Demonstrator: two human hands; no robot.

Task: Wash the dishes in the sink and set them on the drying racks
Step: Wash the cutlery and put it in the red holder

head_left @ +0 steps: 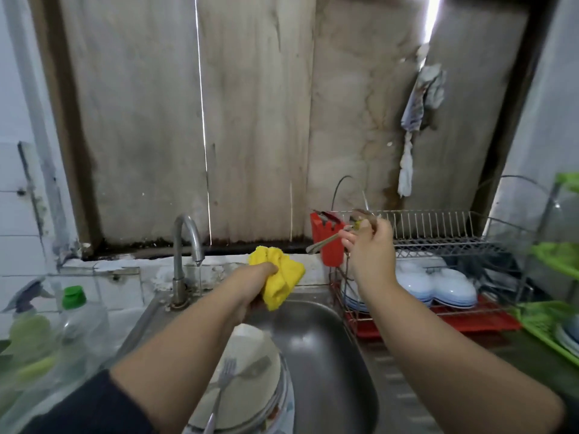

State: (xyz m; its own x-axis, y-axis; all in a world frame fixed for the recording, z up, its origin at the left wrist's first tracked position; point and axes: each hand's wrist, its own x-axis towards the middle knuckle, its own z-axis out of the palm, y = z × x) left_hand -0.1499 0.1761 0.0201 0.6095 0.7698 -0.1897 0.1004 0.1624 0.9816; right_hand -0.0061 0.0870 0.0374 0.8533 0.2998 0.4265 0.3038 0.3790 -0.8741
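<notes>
My left hand [261,274] squeezes a yellow sponge cloth [280,280] above the back of the steel sink [326,355]. My right hand [369,245] is raised over the sink's right rim, holding a piece of metal cutlery [326,241] beside the red utensil holder [327,242]. The cutlery is blurred. A stack of white plates [250,364] with a fork [224,380] on top lies in the sink's near left part. The wire drying rack [438,239] stands to the right, with white dishes [438,283] on its lower tier.
The tap [188,239] at the back left of the sink runs a thin stream. A clear bottle with a green cap [75,311] stands on the left counter. A green plastic rack [554,317] sits at the far right. A rag [419,108] hangs on the wall.
</notes>
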